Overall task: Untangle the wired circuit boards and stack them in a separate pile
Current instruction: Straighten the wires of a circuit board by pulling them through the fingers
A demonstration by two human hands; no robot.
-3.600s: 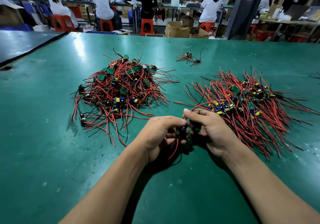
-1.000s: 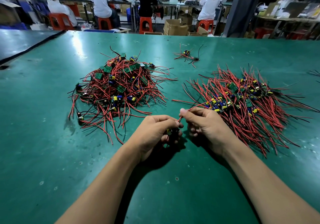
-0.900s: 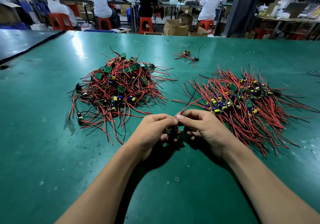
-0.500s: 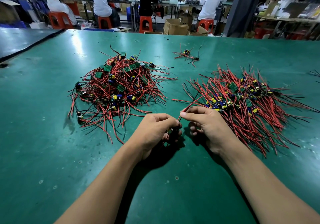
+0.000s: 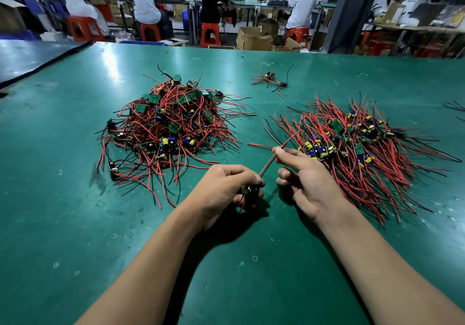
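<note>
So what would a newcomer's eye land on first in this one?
Two heaps of red-wired boards dominate the green table: a tangled pile at left and a combed-out pile at right. In front, between them, the left hand grips a board while the right hand pinches a red wire leading from it.

Right hand (image 5: 305, 176) now sits further from left hand (image 5: 226, 188). There's a clear gap between them, where the fingertips were touching 0.9 s ago. My pinch is higher up the red-and-black wire pair (image 5: 267, 164), further from the circuit board (image 5: 249, 190) in my left grip. A longer stretch of the pair runs straight and taut between the hands. The red loop (image 5: 241, 205) under my left hand is shorter than 3.6 s ago.
</note>
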